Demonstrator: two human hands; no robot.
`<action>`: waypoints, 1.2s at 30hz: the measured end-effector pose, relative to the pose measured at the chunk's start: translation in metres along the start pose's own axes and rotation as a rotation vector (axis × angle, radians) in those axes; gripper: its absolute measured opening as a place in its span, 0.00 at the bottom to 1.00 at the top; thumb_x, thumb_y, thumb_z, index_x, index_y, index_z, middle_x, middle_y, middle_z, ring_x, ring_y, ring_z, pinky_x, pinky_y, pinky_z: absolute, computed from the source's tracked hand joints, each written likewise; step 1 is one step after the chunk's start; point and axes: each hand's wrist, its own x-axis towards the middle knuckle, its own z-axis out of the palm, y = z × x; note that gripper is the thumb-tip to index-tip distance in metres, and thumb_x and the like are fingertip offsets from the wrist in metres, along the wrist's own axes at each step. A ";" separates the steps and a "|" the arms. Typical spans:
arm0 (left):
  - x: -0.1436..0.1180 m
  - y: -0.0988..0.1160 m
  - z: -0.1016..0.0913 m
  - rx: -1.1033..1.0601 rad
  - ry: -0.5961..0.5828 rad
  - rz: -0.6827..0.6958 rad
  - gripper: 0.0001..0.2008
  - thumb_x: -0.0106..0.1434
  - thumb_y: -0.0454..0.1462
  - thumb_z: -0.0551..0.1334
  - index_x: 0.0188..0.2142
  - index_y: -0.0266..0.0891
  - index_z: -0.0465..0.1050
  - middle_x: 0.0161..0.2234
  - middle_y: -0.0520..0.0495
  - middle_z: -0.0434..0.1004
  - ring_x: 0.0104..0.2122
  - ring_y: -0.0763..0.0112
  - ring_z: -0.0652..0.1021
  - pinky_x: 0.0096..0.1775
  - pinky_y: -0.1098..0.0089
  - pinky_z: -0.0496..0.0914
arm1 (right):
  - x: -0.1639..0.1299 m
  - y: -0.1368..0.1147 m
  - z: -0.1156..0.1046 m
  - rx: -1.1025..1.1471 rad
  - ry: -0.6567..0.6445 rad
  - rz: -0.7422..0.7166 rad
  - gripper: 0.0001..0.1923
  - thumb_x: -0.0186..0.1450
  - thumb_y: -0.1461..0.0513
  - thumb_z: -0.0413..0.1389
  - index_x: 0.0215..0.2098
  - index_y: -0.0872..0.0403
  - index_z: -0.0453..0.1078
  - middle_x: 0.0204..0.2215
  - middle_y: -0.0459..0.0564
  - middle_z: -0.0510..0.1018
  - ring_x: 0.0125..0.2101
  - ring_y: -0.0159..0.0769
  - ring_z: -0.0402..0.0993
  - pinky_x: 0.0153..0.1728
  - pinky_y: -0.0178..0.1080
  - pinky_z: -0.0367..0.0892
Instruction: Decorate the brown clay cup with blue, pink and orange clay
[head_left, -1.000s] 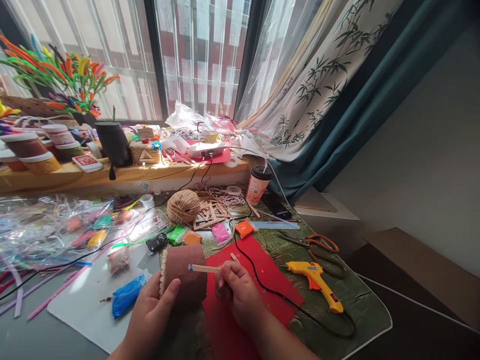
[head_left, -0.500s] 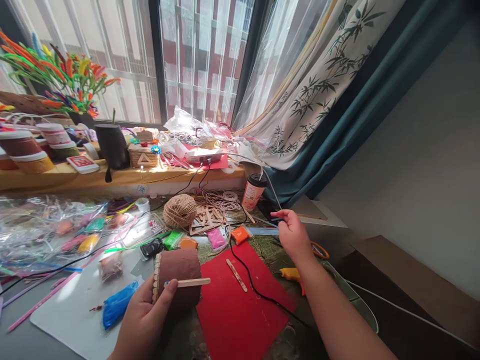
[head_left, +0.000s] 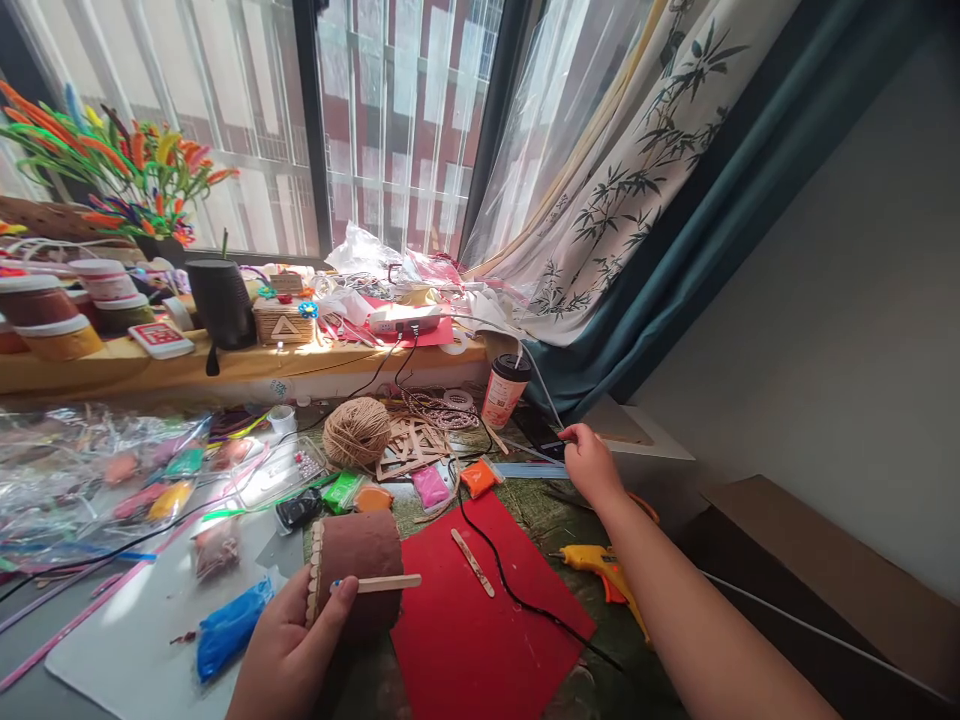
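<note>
My left hand (head_left: 300, 640) is closed around a brown clay-covered cylinder (head_left: 361, 548) with a row of pale scalloped pieces along its left rim. The thumb presses a wooden craft stick (head_left: 388, 583) flat against the cylinder's side. My right hand (head_left: 592, 466) reaches out over the far right of the table, fingers curled together beside a dark flat object (head_left: 541, 432). Whatever its fingertips hold, if anything, is hidden. Below that forearm lies a yellow hot glue gun (head_left: 592, 557). Another craft stick (head_left: 472, 562) rests on a red sheet (head_left: 480, 650).
A black cable (head_left: 517, 600) crosses the red sheet. Behind it sit clay packets (head_left: 480, 478), a twine ball (head_left: 357, 433) and a lidded paper cup (head_left: 505, 388). Bagged clay (head_left: 135, 470) and a white board (head_left: 142, 620) fill the left. An open cardboard box (head_left: 832, 560) stands right.
My right hand has moved slightly right and down, its fingers turning further out of sight. My left hand keeps the cylinder and stick nearly in place. The view has shifted slightly.
</note>
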 end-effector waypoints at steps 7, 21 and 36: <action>0.000 0.007 0.001 0.129 0.017 0.058 0.27 0.61 0.61 0.71 0.43 0.41 0.86 0.42 0.44 0.91 0.41 0.49 0.87 0.42 0.65 0.81 | 0.010 0.023 0.012 0.014 -0.023 0.021 0.17 0.77 0.56 0.62 0.61 0.52 0.74 0.60 0.56 0.78 0.53 0.48 0.80 0.53 0.54 0.79; 0.003 -0.005 -0.001 0.152 -0.033 0.055 0.30 0.60 0.63 0.70 0.46 0.42 0.87 0.43 0.43 0.92 0.44 0.46 0.88 0.46 0.65 0.83 | 0.070 0.015 0.036 0.299 -0.223 0.138 0.19 0.76 0.56 0.63 0.62 0.53 0.73 0.60 0.56 0.78 0.53 0.49 0.81 0.52 0.54 0.79; 0.009 -0.007 -0.008 0.255 -0.031 0.114 0.31 0.62 0.64 0.68 0.45 0.42 0.87 0.45 0.43 0.92 0.43 0.47 0.88 0.44 0.65 0.84 | 0.070 0.047 0.027 0.521 -0.302 0.157 0.18 0.76 0.56 0.63 0.62 0.53 0.73 0.60 0.56 0.78 0.52 0.48 0.81 0.52 0.54 0.80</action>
